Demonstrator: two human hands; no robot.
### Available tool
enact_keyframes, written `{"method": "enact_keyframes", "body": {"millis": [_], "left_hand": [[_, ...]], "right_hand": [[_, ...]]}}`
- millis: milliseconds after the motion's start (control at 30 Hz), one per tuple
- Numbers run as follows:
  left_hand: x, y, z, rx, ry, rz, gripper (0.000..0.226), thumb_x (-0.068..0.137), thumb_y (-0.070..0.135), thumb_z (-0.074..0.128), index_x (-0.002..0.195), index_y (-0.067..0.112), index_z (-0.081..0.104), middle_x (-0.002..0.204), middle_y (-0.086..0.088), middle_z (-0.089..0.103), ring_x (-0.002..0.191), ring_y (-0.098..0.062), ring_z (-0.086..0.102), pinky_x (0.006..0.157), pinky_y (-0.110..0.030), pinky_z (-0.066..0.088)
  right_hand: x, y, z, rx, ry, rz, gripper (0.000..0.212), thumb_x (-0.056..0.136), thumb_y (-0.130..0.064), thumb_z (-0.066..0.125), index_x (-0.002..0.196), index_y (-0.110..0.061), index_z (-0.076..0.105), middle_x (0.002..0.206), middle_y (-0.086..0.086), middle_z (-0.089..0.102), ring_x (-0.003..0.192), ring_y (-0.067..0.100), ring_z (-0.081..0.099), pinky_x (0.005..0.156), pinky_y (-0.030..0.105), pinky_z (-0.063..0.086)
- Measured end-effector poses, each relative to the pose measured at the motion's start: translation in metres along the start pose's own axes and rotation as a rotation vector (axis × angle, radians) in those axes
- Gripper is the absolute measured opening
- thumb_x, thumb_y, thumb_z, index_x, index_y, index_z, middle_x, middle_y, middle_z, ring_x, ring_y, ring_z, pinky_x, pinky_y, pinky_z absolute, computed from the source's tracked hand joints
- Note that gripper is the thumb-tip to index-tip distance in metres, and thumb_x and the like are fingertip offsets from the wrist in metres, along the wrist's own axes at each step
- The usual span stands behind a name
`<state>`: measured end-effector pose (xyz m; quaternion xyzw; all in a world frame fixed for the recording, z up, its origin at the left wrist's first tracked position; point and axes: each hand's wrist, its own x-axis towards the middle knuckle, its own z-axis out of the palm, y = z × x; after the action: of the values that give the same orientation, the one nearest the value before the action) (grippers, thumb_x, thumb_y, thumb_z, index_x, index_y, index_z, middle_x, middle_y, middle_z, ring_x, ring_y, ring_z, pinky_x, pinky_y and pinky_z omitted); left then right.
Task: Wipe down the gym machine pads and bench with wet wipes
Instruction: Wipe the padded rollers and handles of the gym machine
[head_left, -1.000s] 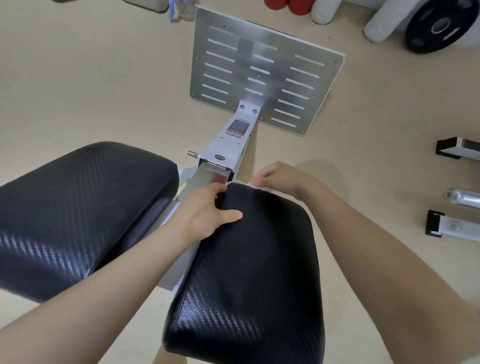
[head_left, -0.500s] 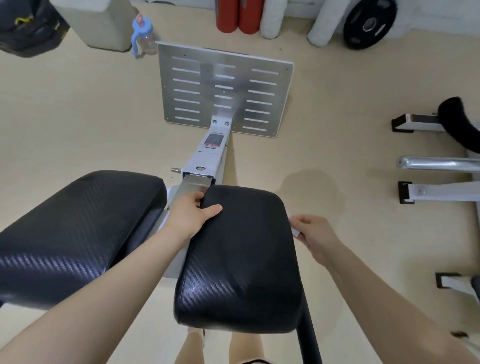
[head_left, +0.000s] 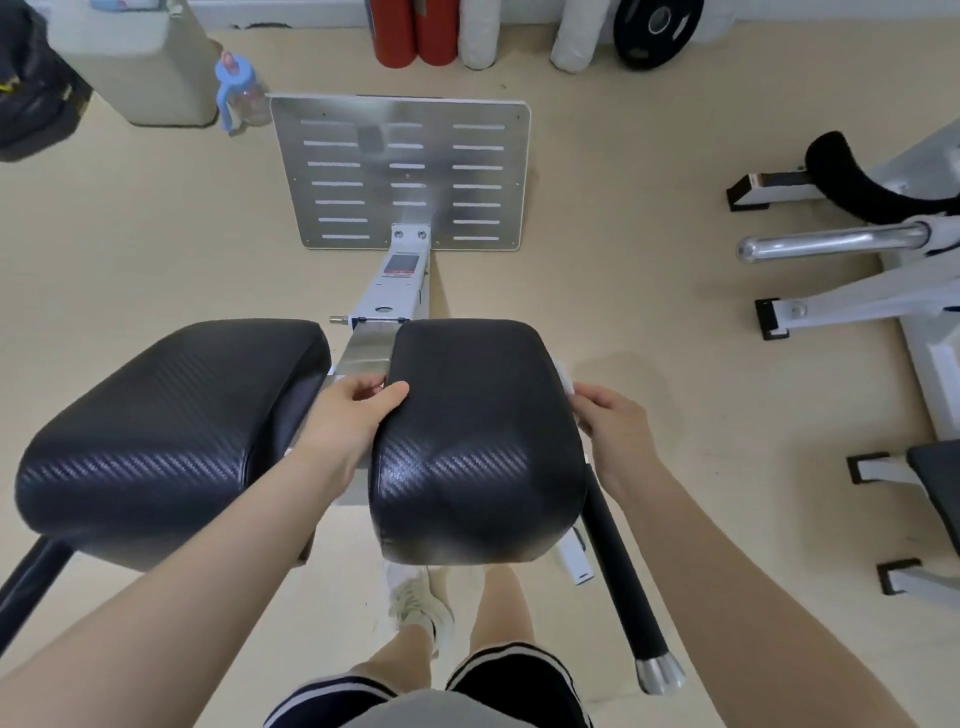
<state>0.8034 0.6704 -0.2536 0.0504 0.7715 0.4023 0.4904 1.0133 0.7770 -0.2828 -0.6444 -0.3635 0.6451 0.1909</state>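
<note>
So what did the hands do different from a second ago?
The right hand slid the white wipe from the far edge of the right pad, round its corner and onto its right side. The left hand kept its grip on the pad's left edge, sliding slightly nearer. The left pad stayed put.

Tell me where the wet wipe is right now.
In the head view, the wet wipe is pressed against the right side edge of the right pad, under the fingers of the right hand.
</note>
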Motion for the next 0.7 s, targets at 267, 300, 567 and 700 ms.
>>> {"method": "enact_keyframes", "body": {"millis": [267, 300, 567, 700], "left_hand": [[-0.021, -0.017, -0.011, 0.031, 0.021, 0.089, 0.026, 0.090, 0.025, 0.060, 0.109, 0.009, 0.063, 0.104, 0.000, 0.064, 0.082, -0.009, 0.058, 0.071, -0.018, 0.045], [-0.024, -0.021, -0.012, 0.023, 0.020, 0.101, 0.027, 0.090, 0.026, 0.059, 0.112, 0.009, 0.063, 0.108, 0.000, 0.064, 0.085, -0.010, 0.058, 0.076, -0.018, 0.044], [-0.051, -0.061, -0.031, 0.014, -0.025, 0.211, 0.032, 0.089, 0.027, 0.060, 0.117, 0.013, 0.061, 0.115, 0.002, 0.066, 0.107, -0.013, 0.060, 0.101, -0.033, 0.045], [-0.065, -0.075, -0.034, -0.007, -0.038, 0.248, 0.032, 0.087, 0.019, 0.063, 0.118, 0.016, 0.058, 0.118, 0.001, 0.062, 0.108, -0.013, 0.058, 0.096, -0.028, 0.044]], "right_hand": [[-0.055, 0.030, -0.007, 0.055, 0.065, -0.102, 0.018, 0.084, -0.004, 0.056, 0.085, -0.010, 0.073, 0.073, 0.015, 0.052, 0.068, 0.022, 0.042, 0.065, 0.036, 0.039], [-0.049, 0.036, -0.003, 0.098, 0.078, -0.102, 0.020, 0.084, -0.003, 0.055, 0.086, -0.010, 0.073, 0.076, 0.014, 0.053, 0.070, 0.022, 0.043, 0.066, 0.036, 0.038], [-0.076, 0.093, -0.012, -0.069, 0.207, -0.127, 0.027, 0.082, 0.005, 0.049, 0.078, -0.011, 0.069, 0.067, 0.004, 0.058, 0.054, 0.010, 0.046, 0.056, 0.019, 0.037], [-0.073, 0.072, -0.008, 0.141, 0.221, -0.257, 0.030, 0.082, 0.002, 0.051, 0.079, -0.019, 0.072, 0.072, 0.005, 0.059, 0.068, 0.017, 0.048, 0.070, 0.029, 0.048]]}}
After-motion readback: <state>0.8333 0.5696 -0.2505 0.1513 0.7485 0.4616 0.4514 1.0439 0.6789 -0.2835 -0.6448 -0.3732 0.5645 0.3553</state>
